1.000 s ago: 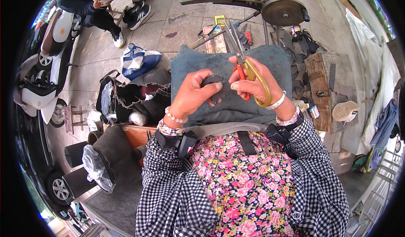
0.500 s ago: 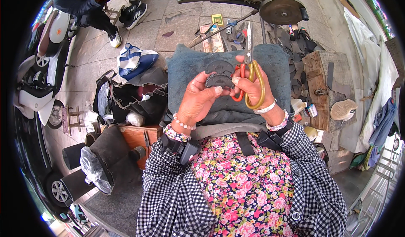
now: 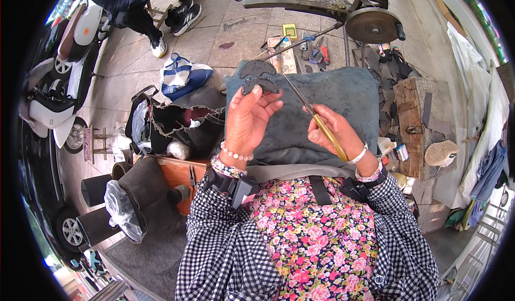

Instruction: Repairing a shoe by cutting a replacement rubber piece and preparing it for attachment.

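Two dark, curved rubber pieces (image 3: 258, 76), shaped like shoe heel pads with a toothed edge, are pinched in my left hand (image 3: 249, 113). They are held up over the far left part of the blue-grey cloth (image 3: 316, 94) across my lap. My right hand (image 3: 335, 129) is closed round the yellow handle of a pair of scissors (image 3: 299, 94). Seen nearly edge-on, the blades point up and left, apart from the rubber pieces. The rest of the handles is hidden by the hand and the angle.
A hand-cranked machine (image 3: 373, 25) stands ahead. Red-handled pliers (image 3: 324, 54) and other tools lie beyond my lap. At right is a wooden board (image 3: 410, 108) beside dark scraps. An open black bag (image 3: 188, 127) and a blue-white bag (image 3: 182, 78) are left; a person (image 3: 126, 6) sits farther off.
My hands have moved apart. The left has lifted the rubber pieces up and away; the right has drawn back, turning the scissors edge-on with the tips leaning left. The view has shifted slightly.
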Tool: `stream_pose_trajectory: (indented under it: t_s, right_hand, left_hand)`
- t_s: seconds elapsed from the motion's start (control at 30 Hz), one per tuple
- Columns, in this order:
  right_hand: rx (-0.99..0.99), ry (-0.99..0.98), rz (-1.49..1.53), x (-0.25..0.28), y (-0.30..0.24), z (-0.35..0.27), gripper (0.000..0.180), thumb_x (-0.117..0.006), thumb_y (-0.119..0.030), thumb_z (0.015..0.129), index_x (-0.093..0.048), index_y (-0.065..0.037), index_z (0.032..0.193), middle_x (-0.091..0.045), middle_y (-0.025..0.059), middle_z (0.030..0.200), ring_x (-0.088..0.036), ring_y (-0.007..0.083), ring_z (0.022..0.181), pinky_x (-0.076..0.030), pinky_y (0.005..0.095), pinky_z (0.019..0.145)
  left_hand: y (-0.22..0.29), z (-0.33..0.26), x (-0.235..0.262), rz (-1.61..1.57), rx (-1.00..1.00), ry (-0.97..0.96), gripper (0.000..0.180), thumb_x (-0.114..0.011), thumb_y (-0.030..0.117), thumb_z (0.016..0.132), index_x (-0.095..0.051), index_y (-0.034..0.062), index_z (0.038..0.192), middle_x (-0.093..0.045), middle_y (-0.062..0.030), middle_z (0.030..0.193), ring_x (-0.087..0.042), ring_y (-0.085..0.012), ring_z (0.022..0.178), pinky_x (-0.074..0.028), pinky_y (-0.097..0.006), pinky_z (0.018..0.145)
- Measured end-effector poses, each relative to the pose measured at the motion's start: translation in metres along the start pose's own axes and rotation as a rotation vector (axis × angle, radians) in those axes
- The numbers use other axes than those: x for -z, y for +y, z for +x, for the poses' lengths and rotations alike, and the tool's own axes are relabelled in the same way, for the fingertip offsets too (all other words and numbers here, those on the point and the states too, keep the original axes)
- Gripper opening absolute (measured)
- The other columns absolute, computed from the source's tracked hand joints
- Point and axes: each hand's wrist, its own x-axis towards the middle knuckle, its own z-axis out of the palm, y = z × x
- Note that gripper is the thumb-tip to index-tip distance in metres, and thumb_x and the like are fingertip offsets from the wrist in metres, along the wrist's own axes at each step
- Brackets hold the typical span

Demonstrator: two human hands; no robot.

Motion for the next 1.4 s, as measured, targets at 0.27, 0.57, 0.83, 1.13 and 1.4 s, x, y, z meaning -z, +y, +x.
stream_pose_trajectory:
  t_s: [0.27,0.57,0.83,1.13,1.4]
  right_hand:
    - [0.215,0.117,-0.581,-0.010,-0.021,0.004,0.065,-0.074,-0.041,0.063,-0.050,-0.001,0.108,-0.050,0.0102,0.068,-0.048,0.0199,0.056,-0.042,0.0307,0.053]
    - [0.270,0.203,-0.865,-0.011,-0.025,0.002,0.071,-0.070,-0.051,0.060,-0.050,-0.004,0.109,-0.057,0.0156,0.083,-0.059,0.0336,0.073,-0.048,0.0378,0.060]
    - [0.253,0.169,-0.859,-0.010,-0.024,0.001,0.071,-0.070,-0.053,0.060,-0.049,-0.003,0.107,-0.056,0.0151,0.079,-0.058,0.0322,0.068,-0.046,0.0375,0.056]
    - [0.207,0.097,-0.648,-0.010,-0.014,0.001,0.065,-0.075,-0.045,0.060,-0.048,-0.002,0.101,-0.048,0.0102,0.058,-0.048,0.0245,0.049,-0.040,0.0323,0.047]
    - [0.238,0.023,-0.608,-0.006,-0.011,0.003,0.065,-0.076,-0.043,0.060,-0.048,-0.002,0.102,-0.046,0.0098,0.057,-0.046,0.0235,0.049,-0.040,0.0310,0.048]
  left_hand:
    - [-0.006,0.001,0.004,-0.090,0.030,0.006,0.014,-0.055,0.013,0.085,-0.055,0.0070,0.098,-0.061,-0.0078,0.093,-0.057,-0.0224,0.089,-0.046,-0.037,0.077]
    - [-0.014,-0.002,0.004,-0.134,0.033,-0.020,0.010,-0.055,0.012,0.085,-0.055,0.0090,0.096,-0.060,-0.0050,0.092,-0.057,-0.0199,0.088,-0.046,-0.036,0.075]
    - [-0.019,-0.003,0.007,-0.170,0.046,-0.017,0.011,-0.055,0.009,0.085,-0.054,0.0082,0.096,-0.061,-0.0052,0.091,-0.058,-0.0207,0.086,-0.046,-0.036,0.076]
    - [-0.017,-0.004,0.006,-0.148,0.056,0.003,0.009,-0.054,0.009,0.085,-0.054,0.0057,0.094,-0.062,-0.0078,0.086,-0.060,-0.0232,0.086,-0.047,-0.035,0.072]
    - [-0.007,-0.007,0.009,0.028,0.015,0.048,0.008,-0.052,0.008,0.086,-0.054,0.0048,0.093,-0.063,-0.0082,0.085,-0.063,-0.0231,0.079,-0.048,-0.031,0.065]
